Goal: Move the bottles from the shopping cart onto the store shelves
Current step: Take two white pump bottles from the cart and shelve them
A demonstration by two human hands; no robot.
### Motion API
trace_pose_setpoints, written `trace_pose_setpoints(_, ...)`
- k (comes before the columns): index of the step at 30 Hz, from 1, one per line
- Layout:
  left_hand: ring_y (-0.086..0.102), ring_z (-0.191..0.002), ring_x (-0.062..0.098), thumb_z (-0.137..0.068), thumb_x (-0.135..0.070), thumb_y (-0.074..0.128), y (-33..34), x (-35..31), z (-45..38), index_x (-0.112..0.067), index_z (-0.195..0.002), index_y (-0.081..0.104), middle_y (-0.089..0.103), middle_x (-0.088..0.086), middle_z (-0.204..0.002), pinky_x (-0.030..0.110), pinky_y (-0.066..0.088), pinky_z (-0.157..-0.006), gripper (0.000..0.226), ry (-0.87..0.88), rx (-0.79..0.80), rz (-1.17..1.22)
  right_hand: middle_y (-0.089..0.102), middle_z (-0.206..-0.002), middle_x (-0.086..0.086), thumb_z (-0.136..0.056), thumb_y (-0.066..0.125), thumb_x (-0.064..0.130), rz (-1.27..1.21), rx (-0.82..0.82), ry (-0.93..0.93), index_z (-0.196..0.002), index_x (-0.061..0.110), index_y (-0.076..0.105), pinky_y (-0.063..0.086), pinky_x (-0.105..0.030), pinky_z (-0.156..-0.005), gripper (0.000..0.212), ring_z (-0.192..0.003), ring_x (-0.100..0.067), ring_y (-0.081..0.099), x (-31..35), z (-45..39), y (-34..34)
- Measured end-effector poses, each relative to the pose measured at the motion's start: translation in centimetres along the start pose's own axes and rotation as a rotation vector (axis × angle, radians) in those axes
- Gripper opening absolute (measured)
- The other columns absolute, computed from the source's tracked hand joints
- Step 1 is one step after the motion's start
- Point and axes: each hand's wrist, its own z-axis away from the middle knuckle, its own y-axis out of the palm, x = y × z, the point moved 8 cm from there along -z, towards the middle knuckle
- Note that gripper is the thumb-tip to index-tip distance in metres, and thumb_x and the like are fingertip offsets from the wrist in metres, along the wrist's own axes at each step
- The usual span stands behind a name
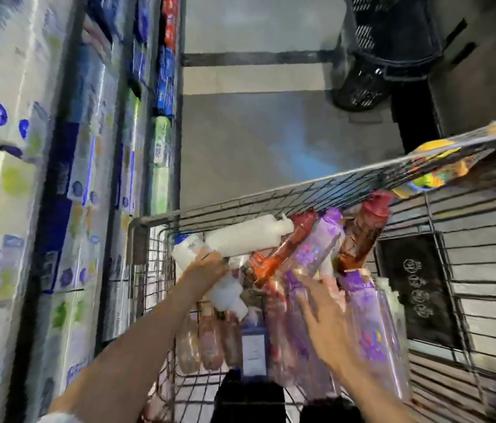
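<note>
The wire shopping cart (274,196) stands in front of me, packed with bottles. My left hand (207,268) is closed around a white bottle (228,293) near the cart's left side. Just above it lies another white bottle (249,235) on its side. My right hand (323,312) hovers with spread fingers over clear bottles with purple labels (365,319), holding nothing. A red bottle (283,251) and a brown bottle with a red cap (362,230) lean against the cart's far wall. The frame is blurred.
Store shelves (67,166) packed with white and blue packages run along the left. A colourful flat pack (435,166) rests on the cart's far right rim. Stacked black plastic baskets (390,50) stand on the grey floor beyond. Small pink bottles (210,343) lie low in the cart.
</note>
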Motion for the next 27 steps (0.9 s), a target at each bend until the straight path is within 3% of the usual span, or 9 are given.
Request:
trace_pose_setpoints(2, 0.067, -0.095, 0.016, -0.056, -0.032, 0.088, -1.0, -0.7, -1.1, -0.026, -0.106, 0.073, 0.071, 0.005, -0.100, 0.030, 0.054, -0.084, 0.053, 0.144, -0.083, -0.055, 0.053, -0.124, 0.017, -0.093, 0.045, 0.028, -0.057, 0.011, 0.038, -0.119, 0.041, 0.048, 0.023, 0.002, -0.097, 0.029, -0.117, 0.004, 0.046, -0.1, -0.8, 0.8)
trace_pose_setpoints(4, 0.069, -0.065, 0.015, -0.020, -0.029, 0.096, -2.3, -1.0, -1.2, -0.022, -0.070, 0.078, 0.071, -0.002, -0.068, 0.025, 0.056, -0.055, 0.054, 0.228, -0.190, -0.092, 0.052, -0.121, 0.023, -0.094, 0.046, 0.029, -0.082, 0.003, 0.074, -0.117, 0.043, 0.048, 0.026, 0.001, -0.096, 0.027, -0.115, 0.003, 0.047, -0.4, -1.4, 1.2)
trace_pose_setpoints(7, 0.069, -0.091, 0.020, -0.040, -0.024, 0.092, -1.5, -0.9, -1.3, -0.013, -0.099, 0.074, 0.072, 0.005, -0.094, 0.030, 0.056, -0.074, 0.063, 0.271, -0.144, -0.053, 0.056, -0.116, 0.022, -0.096, 0.051, 0.021, -0.122, -0.024, 0.125, -0.112, 0.042, 0.052, 0.029, 0.001, -0.094, 0.027, -0.109, 0.007, 0.050, -1.2, -2.0, 1.7)
trace_pose_setpoints(10, 0.047, -0.125, 0.023, -0.063, -0.038, 0.080, 0.0, 0.1, -1.1, -0.014, -0.130, 0.052, 0.054, 0.010, -0.130, 0.034, 0.040, -0.100, 0.076, 0.102, -0.020, 0.126, 0.060, -0.116, 0.018, -0.094, 0.053, 0.027, -0.208, 0.012, 0.225, -0.109, 0.039, 0.058, 0.035, -0.004, -0.091, 0.020, -0.107, 0.005, 0.054, -2.3, -2.8, 2.7)
trace_pose_setpoints(12, 0.042, -0.124, 0.022, -0.064, -0.046, 0.077, 0.3, 0.2, -0.3, -0.016, -0.133, 0.044, 0.049, 0.007, -0.131, 0.031, 0.035, -0.095, 0.083, -0.060, 0.082, 0.407, 0.062, -0.120, 0.007, -0.097, 0.052, 0.021, -0.200, 0.033, 0.278, -0.114, 0.025, 0.062, 0.037, -0.012, -0.091, 0.020, -0.111, -0.007, 0.056, -3.4, -3.7, 3.4)
trace_pose_setpoints(16, 0.054, -0.086, 0.013, -0.050, -0.044, 0.086, -0.5, 0.8, 3.6, -0.023, -0.105, 0.051, 0.053, -0.012, -0.093, 0.017, 0.042, -0.058, 0.069, -0.459, 0.024, 1.123, 0.063, -0.117, -0.001, -0.098, 0.049, 0.015, -0.302, 0.037, 0.425, -0.106, 0.019, 0.064, 0.039, -0.025, -0.098, 0.017, -0.109, -0.015, 0.056, -4.3, -6.0, 4.6)
trace_pose_setpoints(21, 0.069, -0.088, 0.031, -0.043, -0.037, 0.087, 1.7, -0.9, 8.3, -0.001, -0.114, 0.062, 0.071, 0.017, -0.102, 0.045, 0.058, -0.077, 0.084, -0.839, 0.092, 2.184, 0.066, -0.098, -0.007, -0.097, 0.048, 0.008, -0.476, 0.099, 0.556, -0.101, 0.009, 0.067, 0.047, -0.023, -0.076, 0.020, -0.085, -0.017, 0.061, -4.3, -8.2, 8.4)
trace_pose_setpoints(24, 0.069, -0.087, 0.032, -0.056, -0.030, 0.087, 2.3, -1.7, 9.7, -0.003, -0.119, 0.059, 0.069, 0.021, -0.108, 0.040, 0.059, -0.067, 0.073, -0.893, 0.163, 2.484, 0.061, -0.088, -0.008, -0.096, 0.049, 0.009, -0.591, 0.160, 0.634, -0.090, 0.010, 0.063, 0.044, -0.024, -0.069, 0.016, -0.080, -0.018, 0.056, -3.7, -8.4, 11.8)
trace_pose_setpoints(27, 0.070, -0.085, 0.032, -0.027, -0.036, 0.096, 2.6, -1.5, 10.4, -0.003, -0.115, 0.060, 0.070, 0.020, -0.104, 0.042, 0.059, -0.068, 0.100, -0.863, 0.150, 2.600, 0.061, -0.094, -0.005, -0.097, 0.050, 0.016, -0.746, 0.241, 0.666, -0.092, 0.013, 0.059, 0.047, -0.020, -0.068, 0.010, -0.084, -0.014, 0.058, -2.4, -8.4, 14.7)
